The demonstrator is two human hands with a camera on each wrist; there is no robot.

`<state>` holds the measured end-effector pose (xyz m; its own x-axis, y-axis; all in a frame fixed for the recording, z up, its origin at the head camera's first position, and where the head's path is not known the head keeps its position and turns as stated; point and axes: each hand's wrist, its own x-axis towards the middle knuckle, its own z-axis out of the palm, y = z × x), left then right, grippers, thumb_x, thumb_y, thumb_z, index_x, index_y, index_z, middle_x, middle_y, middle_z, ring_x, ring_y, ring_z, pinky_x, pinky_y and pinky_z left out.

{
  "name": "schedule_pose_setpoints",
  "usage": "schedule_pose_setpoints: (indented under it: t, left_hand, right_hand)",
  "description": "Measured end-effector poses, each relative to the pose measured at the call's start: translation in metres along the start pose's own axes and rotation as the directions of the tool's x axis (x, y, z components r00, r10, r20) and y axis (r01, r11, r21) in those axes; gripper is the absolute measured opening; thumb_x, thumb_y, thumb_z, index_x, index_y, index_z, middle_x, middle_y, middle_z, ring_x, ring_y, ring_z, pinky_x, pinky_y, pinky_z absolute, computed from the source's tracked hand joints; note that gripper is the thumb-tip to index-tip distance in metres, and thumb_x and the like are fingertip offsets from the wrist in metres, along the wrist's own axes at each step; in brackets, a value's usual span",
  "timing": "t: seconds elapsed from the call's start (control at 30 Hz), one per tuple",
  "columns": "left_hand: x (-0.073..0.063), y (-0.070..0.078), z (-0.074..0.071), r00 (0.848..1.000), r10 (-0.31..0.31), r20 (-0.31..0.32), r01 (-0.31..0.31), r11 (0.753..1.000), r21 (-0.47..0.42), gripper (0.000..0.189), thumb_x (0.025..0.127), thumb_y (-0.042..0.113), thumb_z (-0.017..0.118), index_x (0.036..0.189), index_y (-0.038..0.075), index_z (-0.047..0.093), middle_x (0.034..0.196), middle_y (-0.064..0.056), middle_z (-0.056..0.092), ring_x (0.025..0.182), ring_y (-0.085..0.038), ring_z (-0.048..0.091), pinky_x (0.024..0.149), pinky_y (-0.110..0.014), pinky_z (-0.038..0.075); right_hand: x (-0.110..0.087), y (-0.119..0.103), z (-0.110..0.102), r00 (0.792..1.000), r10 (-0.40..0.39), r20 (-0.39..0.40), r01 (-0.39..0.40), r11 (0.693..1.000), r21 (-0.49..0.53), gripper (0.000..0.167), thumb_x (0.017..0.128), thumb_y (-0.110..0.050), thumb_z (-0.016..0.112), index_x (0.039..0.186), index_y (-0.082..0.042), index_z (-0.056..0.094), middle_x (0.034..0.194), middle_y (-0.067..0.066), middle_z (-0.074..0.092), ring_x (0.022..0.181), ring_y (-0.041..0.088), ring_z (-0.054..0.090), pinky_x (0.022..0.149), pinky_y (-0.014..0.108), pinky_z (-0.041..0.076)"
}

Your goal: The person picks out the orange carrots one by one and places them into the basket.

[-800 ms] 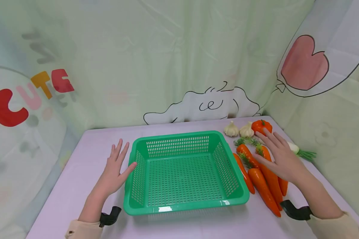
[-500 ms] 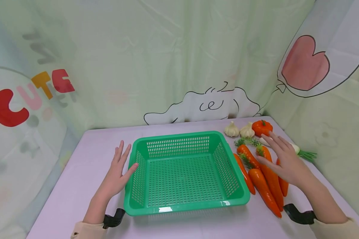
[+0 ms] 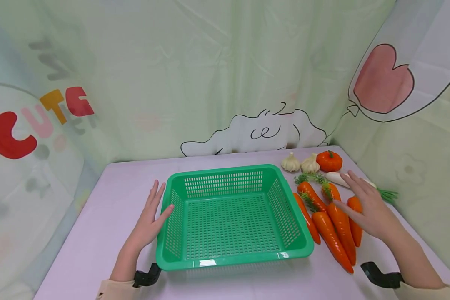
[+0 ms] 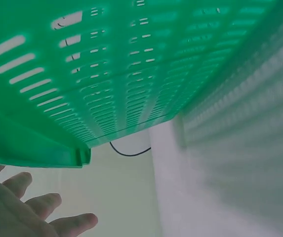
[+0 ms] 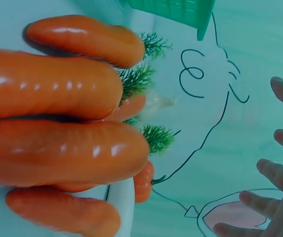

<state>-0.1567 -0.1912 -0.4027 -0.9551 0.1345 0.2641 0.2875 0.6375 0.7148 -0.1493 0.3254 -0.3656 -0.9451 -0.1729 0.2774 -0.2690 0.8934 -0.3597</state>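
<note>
A green plastic basket with slotted walls stands in the middle of the table, holding nothing. My left hand is beside its left rim, fingers extended and thumb near the edge; whether they touch, I cannot tell. Over the right side of the pile, my right hand hovers with straight fingers, gripping nothing. Several orange carrots with green tufts lie right of the basket. Behind them are two garlic bulbs, an orange-red pumpkin-like vegetable and a white radish with green leaves, partly hidden by the right hand.
The pale lilac table meets light green curtains at the back and sides. The carrots lie close against the basket's right wall. A black strap mount sits on the left wrist, another mount on the right.
My right hand has drawn back toward the lower right, uncovering the pumpkin-like vegetable and more of the radish. My left hand has shifted slightly right and down, closer to the basket.
</note>
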Motion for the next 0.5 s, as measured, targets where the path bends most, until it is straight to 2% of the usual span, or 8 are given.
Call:
schedule_pose_setpoints:
  t: [0.17, 0.37, 0.5]
  left_hand:
    - [0.001, -0.002, 0.005, 1.000, -0.009, 0.011, 0.009, 0.999, -0.054, 0.065, 0.094, 0.032, 0.048, 0.147, 0.012, 0.017, 0.153, -0.009, 0.002, 0.137, -0.036, 0.003, 0.096, -0.069, 0.013]
    - [0.002, -0.005, 0.009, 1.000, -0.022, 0.015, 0.023, 0.994, -0.104, 0.065, 0.093, 0.028, 0.050, 0.147, 0.009, 0.019, 0.153, -0.011, 0.002, 0.137, -0.036, 0.004, 0.096, -0.069, 0.015]
    - [0.004, -0.007, 0.013, 0.999, -0.033, 0.033, 0.037, 0.989, -0.142, 0.066, 0.093, 0.028, 0.051, 0.147, 0.009, 0.018, 0.153, -0.012, 0.001, 0.137, -0.036, 0.002, 0.096, -0.069, 0.013]
  right_hand:
    - [-0.005, 0.007, 0.002, 1.000, 0.018, -0.008, -0.018, 1.000, 0.013, 0.077, 0.088, -0.032, 0.060, 0.146, -0.008, 0.017, 0.148, 0.024, 0.011, 0.129, 0.051, 0.010, 0.086, 0.075, 0.015]
    - [-0.008, 0.016, 0.006, 0.999, 0.050, -0.012, -0.050, 0.999, -0.001, 0.075, 0.088, -0.032, 0.058, 0.146, -0.006, 0.017, 0.147, 0.027, 0.013, 0.127, 0.053, 0.013, 0.082, 0.076, 0.019]
    - [-0.011, 0.024, 0.010, 0.998, 0.069, -0.012, -0.069, 0.998, 0.002, 0.074, 0.089, -0.029, 0.058, 0.145, -0.005, 0.017, 0.145, 0.030, 0.015, 0.125, 0.054, 0.015, 0.083, 0.075, 0.018]
